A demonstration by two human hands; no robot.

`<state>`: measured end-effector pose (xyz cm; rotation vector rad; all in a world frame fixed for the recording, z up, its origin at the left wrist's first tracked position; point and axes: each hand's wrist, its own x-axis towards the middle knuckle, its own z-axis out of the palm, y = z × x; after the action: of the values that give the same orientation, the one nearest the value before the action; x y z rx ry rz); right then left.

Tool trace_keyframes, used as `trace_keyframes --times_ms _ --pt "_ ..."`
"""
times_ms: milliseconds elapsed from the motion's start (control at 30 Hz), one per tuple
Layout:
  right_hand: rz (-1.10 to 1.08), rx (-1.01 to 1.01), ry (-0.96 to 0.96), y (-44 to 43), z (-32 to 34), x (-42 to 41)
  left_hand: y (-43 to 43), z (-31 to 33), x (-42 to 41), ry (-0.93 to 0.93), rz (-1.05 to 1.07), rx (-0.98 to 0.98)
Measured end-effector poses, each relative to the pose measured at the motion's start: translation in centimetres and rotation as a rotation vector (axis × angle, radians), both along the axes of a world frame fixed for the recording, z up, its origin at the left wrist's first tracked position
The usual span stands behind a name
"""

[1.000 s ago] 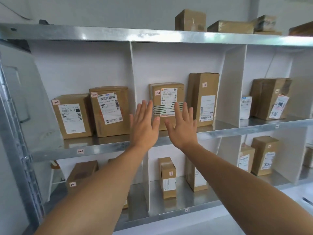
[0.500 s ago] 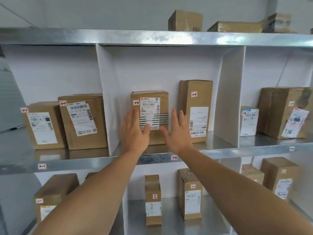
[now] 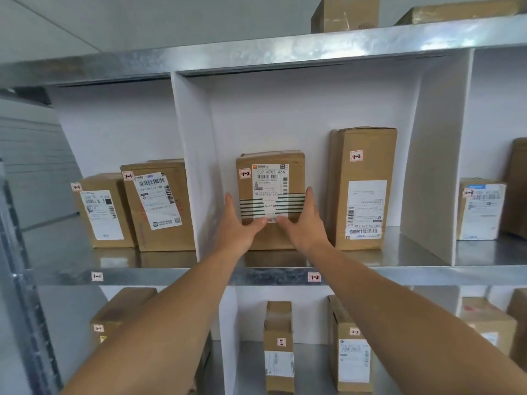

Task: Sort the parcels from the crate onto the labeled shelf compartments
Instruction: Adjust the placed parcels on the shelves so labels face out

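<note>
Fingers (image 3: 230, 206) of the left hand (image 3: 238, 226) lie straight along the left edge of the brown cardboard parcel with a striped white label (image 3: 271, 178), which stands in the metal shelf (image 3: 399, 275) compartment tagged 1-2. The right hand (image 3: 306, 223) flanks its right edge, fingers also straight, next to a taller brown cardboard box (image 3: 362, 166).

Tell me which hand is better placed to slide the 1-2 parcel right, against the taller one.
Left, probably. The left hand lies along the parcel's left edge, free to push; the right hand fills the gap toward the taller parcel.
</note>
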<state>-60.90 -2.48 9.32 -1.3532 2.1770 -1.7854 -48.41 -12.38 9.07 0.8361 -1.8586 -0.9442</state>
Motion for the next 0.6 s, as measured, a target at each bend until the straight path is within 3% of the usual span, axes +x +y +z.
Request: trace_keyframes --times_ms 600 --pt "-0.07 -0.105 0.035 -2.0 -1.0 -1.8 -1.1 -1.0 -2.4 0.164 0.016 -0.013"
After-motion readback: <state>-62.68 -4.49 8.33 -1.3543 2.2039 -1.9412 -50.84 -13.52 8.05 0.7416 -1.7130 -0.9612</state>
